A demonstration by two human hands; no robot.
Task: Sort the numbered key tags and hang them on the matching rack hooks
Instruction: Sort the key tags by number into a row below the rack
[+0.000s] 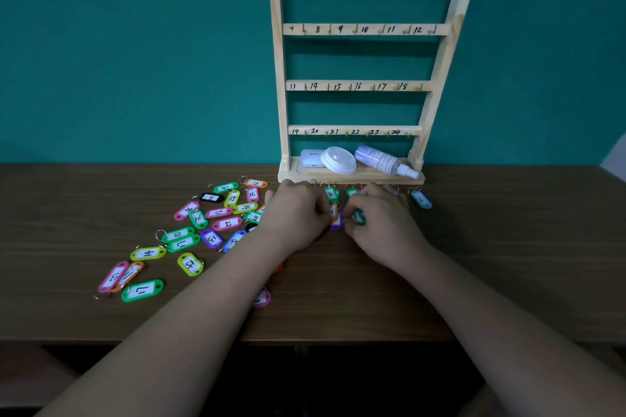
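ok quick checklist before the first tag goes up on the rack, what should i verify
1. Rack hooks free: ok, no tag hangs on any visible hook.
2. Hook numbers readable: ok, 1 to 24 marked on the rails.
3. Tags sorted: not ok, a loose pile remains at left; only a short row sits by the rack base.
4. Left hand and right hand grip: cannot tell, fingers cover the tags between them.
5. Tag 6: ok, lying apart, number readable.

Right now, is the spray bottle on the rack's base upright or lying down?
Lying down. The spray bottle rests on its side on the rack's base shelf, nozzle pointing right toward the table.
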